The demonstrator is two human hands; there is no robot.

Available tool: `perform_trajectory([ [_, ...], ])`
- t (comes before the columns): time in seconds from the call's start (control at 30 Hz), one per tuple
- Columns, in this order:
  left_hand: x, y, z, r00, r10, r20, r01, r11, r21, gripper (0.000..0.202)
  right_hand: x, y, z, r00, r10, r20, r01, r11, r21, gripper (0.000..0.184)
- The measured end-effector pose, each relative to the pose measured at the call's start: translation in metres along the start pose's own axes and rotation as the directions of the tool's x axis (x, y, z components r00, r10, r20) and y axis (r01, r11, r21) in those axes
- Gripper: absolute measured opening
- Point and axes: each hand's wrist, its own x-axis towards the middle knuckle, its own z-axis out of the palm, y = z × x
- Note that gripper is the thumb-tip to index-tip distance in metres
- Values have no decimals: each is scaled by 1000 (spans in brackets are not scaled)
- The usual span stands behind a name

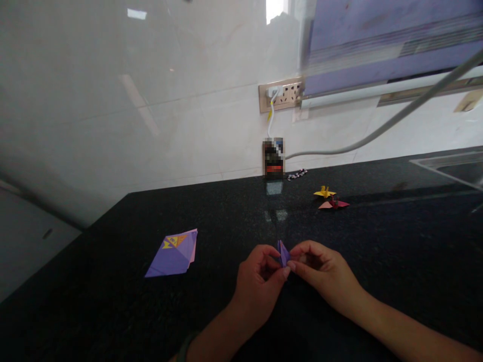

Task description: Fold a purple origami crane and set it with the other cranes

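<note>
1. Our left hand [257, 284] and right hand [327, 270] pinched the folded purple paper [284, 255] between nearly closed fingers [307, 271], over the tabletop [226, 216].
2. We judged it light, easily creased, best held by its folded edges.
3. Beyond lay a yellow paper bird [324, 193].

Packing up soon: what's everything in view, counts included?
Wall: one, whitish, behind
Counter: one, black, foreground
Folded paper: one, purple, lower centre
Paper stack: one, purple and pink, left
Paper birds: two, yellow and red, back right
Strand: one, black-and-white, near wall
Pixelated object: one, dark, near wall
Socket panel: one, beige, on wall
Plug: one, white, socket panel
Cables: two, white and grey, centre right
Upper panel: one, purple, top right
Wristband: one, dark, left wrist
Left hand, right hand: two, holding folded paper
</note>
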Motion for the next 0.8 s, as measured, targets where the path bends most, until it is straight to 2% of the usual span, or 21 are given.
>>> perform_trajectory([
  [0.2,0,-1,0,1000,2,-4,-2,1000,18,20,0,1,-1,1000,-13,1,13,1000,-23,11],
  [0.37,1,-1,1,1000,-7,-5,7,1000,-2,19,0,-1,0,1000,19,5,-19,998,59,17],
  [0.7,0,-4,1,1000,-6,-10,7,1000,13,20,-1,-1,0,1000,-15,-15,15,1000,-14,11],
  [0.8,0,-4,1,1000,-8,-2,8,1000,19,19,0,-5,0,999,-3,37,2,1000,25,11],
])
